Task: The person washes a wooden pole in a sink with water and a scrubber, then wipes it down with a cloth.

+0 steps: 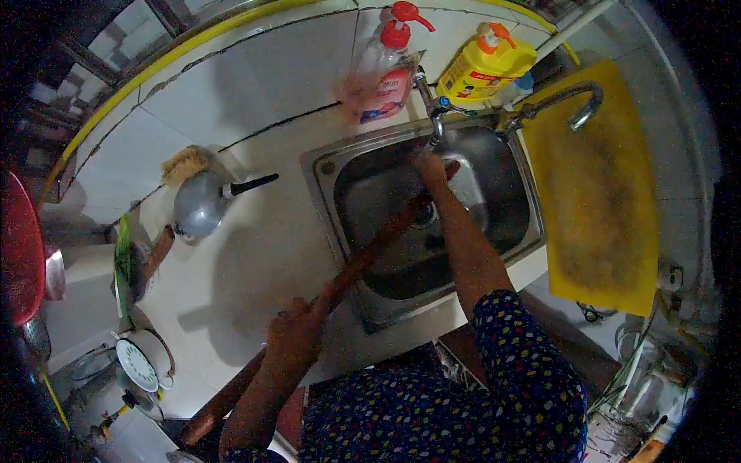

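Note:
A long, brown, wooden-looking stick (370,251) runs diagonally from the lower left, over the counter's front, into the steel sink (370,311). My left hand (297,332) is closed around its middle, left of the sink. My right hand (431,168) is closed on the stick near its far end, just below the chrome tap (437,123). The tip shows a little beyond my right fingers. The stick's exact kind is hard to make out in the dim light.
Behind the sink stand a pink soap bottle (384,92) and a yellow pump bottle (482,69). A metal pan (202,204) with a black handle is on the counter at left. A yellow mat (610,255) hangs right of the sink. A white pot (158,347) sits at lower left.

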`<state>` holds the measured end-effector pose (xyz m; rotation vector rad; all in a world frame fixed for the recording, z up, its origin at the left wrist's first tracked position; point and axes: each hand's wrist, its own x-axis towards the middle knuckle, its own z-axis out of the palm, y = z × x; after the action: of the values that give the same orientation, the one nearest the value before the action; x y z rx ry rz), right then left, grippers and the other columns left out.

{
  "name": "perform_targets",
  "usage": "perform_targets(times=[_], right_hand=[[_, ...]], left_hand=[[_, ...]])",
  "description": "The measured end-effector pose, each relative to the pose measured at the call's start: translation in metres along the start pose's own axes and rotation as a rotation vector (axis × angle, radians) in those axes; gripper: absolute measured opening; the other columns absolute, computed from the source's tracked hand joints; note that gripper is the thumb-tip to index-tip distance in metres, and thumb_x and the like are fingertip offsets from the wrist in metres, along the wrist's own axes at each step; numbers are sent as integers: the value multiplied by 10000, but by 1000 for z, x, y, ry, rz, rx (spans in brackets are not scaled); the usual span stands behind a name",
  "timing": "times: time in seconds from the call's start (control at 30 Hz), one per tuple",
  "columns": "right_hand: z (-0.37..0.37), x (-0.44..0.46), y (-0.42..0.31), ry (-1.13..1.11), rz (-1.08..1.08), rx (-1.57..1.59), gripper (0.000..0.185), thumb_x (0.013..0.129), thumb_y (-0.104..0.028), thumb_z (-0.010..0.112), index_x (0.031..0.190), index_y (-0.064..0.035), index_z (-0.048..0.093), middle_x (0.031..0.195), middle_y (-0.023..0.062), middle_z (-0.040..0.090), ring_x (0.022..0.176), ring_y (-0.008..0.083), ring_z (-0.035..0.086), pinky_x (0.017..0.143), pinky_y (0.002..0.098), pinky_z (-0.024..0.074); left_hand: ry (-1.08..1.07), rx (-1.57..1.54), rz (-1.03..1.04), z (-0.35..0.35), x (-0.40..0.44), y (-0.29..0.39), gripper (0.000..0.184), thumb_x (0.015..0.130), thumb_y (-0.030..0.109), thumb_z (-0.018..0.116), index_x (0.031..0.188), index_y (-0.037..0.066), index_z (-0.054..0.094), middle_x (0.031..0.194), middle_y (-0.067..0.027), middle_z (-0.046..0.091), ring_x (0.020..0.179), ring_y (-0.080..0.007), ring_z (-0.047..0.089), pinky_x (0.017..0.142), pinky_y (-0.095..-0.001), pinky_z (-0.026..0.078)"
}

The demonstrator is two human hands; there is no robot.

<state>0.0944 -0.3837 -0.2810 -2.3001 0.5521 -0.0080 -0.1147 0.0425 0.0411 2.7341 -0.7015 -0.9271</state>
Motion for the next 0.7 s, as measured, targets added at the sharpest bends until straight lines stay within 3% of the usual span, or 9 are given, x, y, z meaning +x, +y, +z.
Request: perform_targets(times=[0.17,0.27,0.3,0.37,0.47,0.53,0.6,0.67,0.7], right_hand=[[-5,-15,6,-66,-415,-627,388,900,-397,551,1056,-54,644,994,221,643,948,363,612,825,433,486],[-20,1,7,-19,-962,-735,420,892,-413,561,1107,-58,626,1109,259,608,1055,369,586,894,437,464],[-24,7,-3,-247,-646,-450,427,877,-407,588,1125,-61,622,1160,251,584,1085,342,571,905,419,454],[-17,3,-17,-445,-319,-160,439,862,-402,614,1142,-63,617,1212,243,560,1115,316,556,916,401,443],[-6,-21,-29,63,-82,-73,386,846,-354,657,1084,-53,620,1100,170,615,1019,271,587,857,380,453],[-54,-47,-81,-355,-54,68,290,862,-303,638,1022,-61,638,1051,113,633,978,242,593,840,376,456],[-58,-101,-97,-331,-452,85,246,845,-280,635,974,-72,657,1014,94,641,963,256,600,837,390,461],[-28,-155,-77,-55,-862,-94,213,827,-256,632,947,-85,676,987,82,645,954,275,603,829,396,467],[-28,-167,-80,-57,-858,-98,213,827,-256,632,947,-85,676,987,82,645,954,275,603,829,396,467]], left_hand=[[-83,-4,-92,-13,10,10,638,865,164,577,1432,226,291,965,-226,592,787,-402,652,652,-481,552],[-11,44,-84,-22,11,4,609,873,208,588,1418,230,319,977,-217,592,791,-393,653,646,-471,551],[59,90,-75,-24,10,2,599,871,223,599,1409,231,337,983,-209,588,788,-388,653,638,-466,550],[82,91,-74,-23,14,-1,593,864,228,612,1398,227,355,985,-201,581,780,-380,652,628,-465,547],[137,74,-78,-19,18,-3,588,851,228,634,1382,220,382,986,-193,565,766,-367,651,615,-464,542],[172,50,-64,-19,20,-3,589,844,224,643,1376,217,391,986,-193,556,761,-361,650,611,-464,541],[198,45,-53,-20,26,1,590,836,226,650,1370,219,400,978,-193,555,766,-358,651,612,-459,541],[220,61,-54,-16,30,4,591,835,198,645,1373,223,399,976,-193,557,767,-362,650,621,-457,546],[236,86,-65,-12,29,6,595,834,171,640,1375,228,399,975,-193,559,768,-366,650,630,-455,550]])
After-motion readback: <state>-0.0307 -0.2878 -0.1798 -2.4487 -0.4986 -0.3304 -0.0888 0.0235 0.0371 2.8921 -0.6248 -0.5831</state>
